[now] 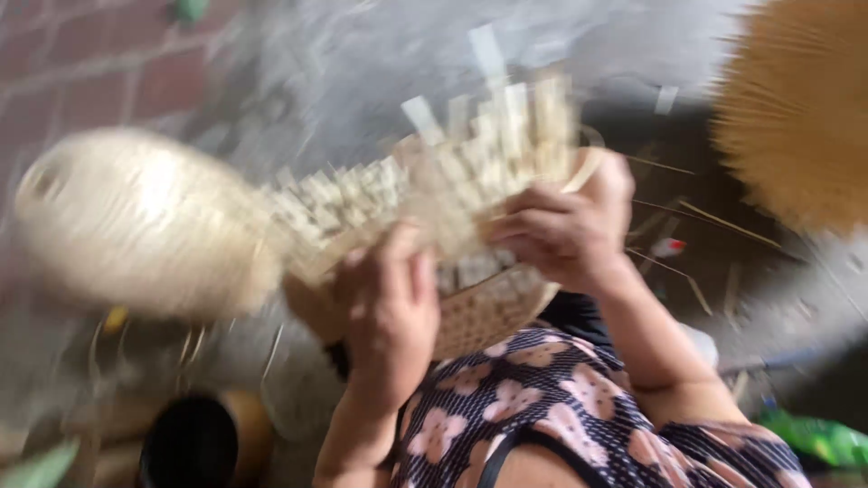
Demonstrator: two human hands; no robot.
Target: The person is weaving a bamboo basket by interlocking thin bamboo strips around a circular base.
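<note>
Floral sleeve (542, 398) nearest; both my hands, left hand (389, 316) and right hand (565, 230), clamp the half-woven basket (452, 208), fingers curled on its rim, apparently steadying loose strips.

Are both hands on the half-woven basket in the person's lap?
Yes: the left hand grips the front of the woven basket while the right hand holds its rim among the upright strips.

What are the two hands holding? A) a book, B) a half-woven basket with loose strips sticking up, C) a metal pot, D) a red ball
B: the left hand and the right hand both grip a pale woven basket whose unfinished flat strips poke up from its rim; the picture is blurred, but the weave still shows.
</note>
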